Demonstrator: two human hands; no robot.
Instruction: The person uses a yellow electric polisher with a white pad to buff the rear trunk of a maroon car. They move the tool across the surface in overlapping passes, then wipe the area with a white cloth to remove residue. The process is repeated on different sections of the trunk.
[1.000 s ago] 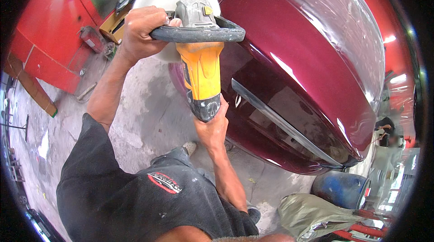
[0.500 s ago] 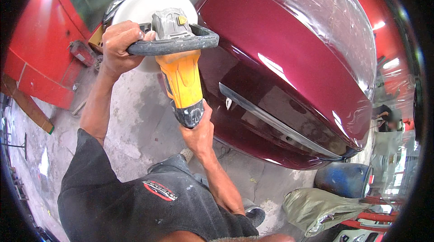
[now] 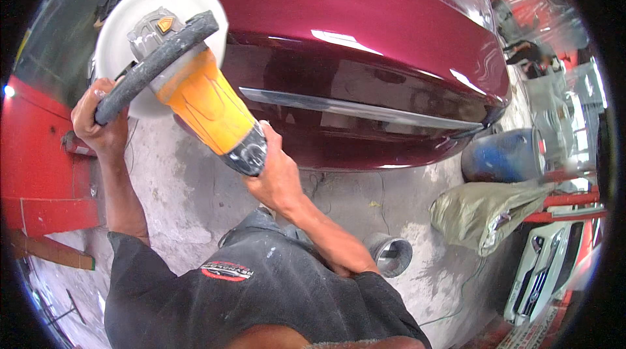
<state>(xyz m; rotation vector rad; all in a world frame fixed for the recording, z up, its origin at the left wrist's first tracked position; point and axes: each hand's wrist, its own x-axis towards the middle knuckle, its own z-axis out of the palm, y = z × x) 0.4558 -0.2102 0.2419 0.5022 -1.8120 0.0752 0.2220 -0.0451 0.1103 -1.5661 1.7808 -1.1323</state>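
A yellow and black polisher (image 3: 212, 104) with a wide white pad (image 3: 117, 26) is held up in front of me, tilted toward the upper left. My left hand (image 3: 98, 111) is closed around the left end of its dark loop handle (image 3: 160, 62). Around the black rear end of the body, my right hand (image 3: 277, 176) keeps its grip. Behind and right of the polisher stands a glossy maroon car (image 3: 417, 52) with a grey trim strip (image 3: 358, 107). The pad overlaps the car's left part in view; I cannot tell whether they touch.
Clear plastic sheeting covers the top of the car. To the right stand a blue drum (image 3: 502, 156), a drab green cover (image 3: 479, 215) and a white car bumper (image 3: 536, 274). A grey bucket (image 3: 391, 254) sits on the floor. Red panels (image 3: 45, 160) are at left.
The polisher has swung left and now leans more toward the upper left, both hands still on it. My view has turned, so the car lies more level and the bumper shows more.
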